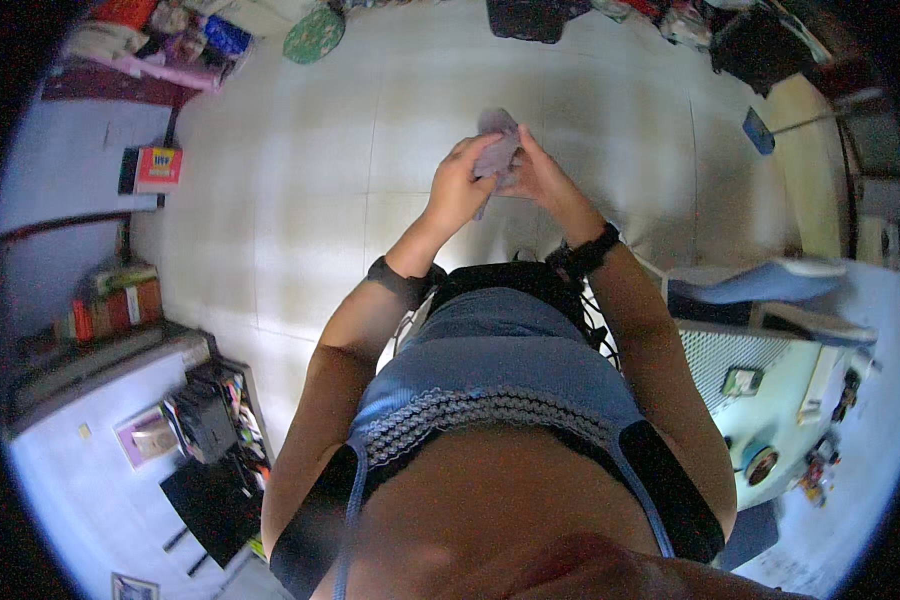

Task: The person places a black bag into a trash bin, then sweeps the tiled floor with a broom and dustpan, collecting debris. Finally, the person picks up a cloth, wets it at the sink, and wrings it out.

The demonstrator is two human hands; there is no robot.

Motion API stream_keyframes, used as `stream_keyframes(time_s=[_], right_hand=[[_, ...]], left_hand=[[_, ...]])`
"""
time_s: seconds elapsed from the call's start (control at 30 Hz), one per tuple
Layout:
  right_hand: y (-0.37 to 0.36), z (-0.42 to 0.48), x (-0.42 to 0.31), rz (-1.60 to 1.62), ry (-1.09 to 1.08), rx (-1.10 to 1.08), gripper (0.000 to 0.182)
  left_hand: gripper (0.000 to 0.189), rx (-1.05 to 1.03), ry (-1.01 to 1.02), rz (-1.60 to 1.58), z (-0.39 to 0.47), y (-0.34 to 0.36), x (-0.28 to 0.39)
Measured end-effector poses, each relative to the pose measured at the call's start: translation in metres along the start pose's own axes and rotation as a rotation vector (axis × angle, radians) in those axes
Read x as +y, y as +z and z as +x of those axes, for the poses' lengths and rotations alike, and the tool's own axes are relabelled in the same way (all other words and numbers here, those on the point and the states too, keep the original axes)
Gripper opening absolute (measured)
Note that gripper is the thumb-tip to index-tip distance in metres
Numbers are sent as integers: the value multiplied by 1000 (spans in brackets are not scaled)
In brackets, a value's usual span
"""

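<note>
My left hand (456, 180) is closed around a crumpled greyish-purple cloth (497, 150), held in front of me above the pale tiled floor (307, 187). At the cloth's right side is my right hand (544, 172), its thumb raised along the edge and its fingers partly hidden behind the fabric. A thin end of the cloth hangs below my left hand. The cloth is blurred, so its exact kind cannot be told. Each wrist wears a dark band.
Books (112, 307) fill a shelf at the left, with a red box (159, 165) above. A green round object (314, 35) lies at the far left. A blue-headed tool with a long handle (759, 131) is at the right, beyond a pale green tabletop (776, 375) holding small items.
</note>
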State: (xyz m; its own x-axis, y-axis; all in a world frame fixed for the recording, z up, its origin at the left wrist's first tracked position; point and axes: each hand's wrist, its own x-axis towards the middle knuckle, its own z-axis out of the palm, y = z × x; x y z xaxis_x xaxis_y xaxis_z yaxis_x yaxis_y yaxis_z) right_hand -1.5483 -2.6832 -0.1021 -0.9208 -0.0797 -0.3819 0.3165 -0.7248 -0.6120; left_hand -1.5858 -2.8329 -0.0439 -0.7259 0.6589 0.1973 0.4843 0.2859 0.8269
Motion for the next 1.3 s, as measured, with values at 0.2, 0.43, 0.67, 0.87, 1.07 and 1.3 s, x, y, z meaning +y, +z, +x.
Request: stream_keyframes(time_s=[0.2,0.43,0.67,0.87,1.07,1.3], right_hand=[[25,53,-21,431,121,-509,66],[99,65,9,513,311,-496,61],[129,85,46,469,512,-545,66],[202,88,77,171,638,-619,72],[257,113,134,82,835,-637,72],[362,147,215,-15,1052,-732,72]], left_hand=[[48,13,25,311,0,-14,28],[63,26,-247,767,-29,-53,-12],[67,232,-337,641,-65,-73,-35],[88,722,-477,-75,-121,-143,-88],[80,781,-601,-303,-183,-203,-102],[53,1146,-729,-259,-258,-265,-149]])
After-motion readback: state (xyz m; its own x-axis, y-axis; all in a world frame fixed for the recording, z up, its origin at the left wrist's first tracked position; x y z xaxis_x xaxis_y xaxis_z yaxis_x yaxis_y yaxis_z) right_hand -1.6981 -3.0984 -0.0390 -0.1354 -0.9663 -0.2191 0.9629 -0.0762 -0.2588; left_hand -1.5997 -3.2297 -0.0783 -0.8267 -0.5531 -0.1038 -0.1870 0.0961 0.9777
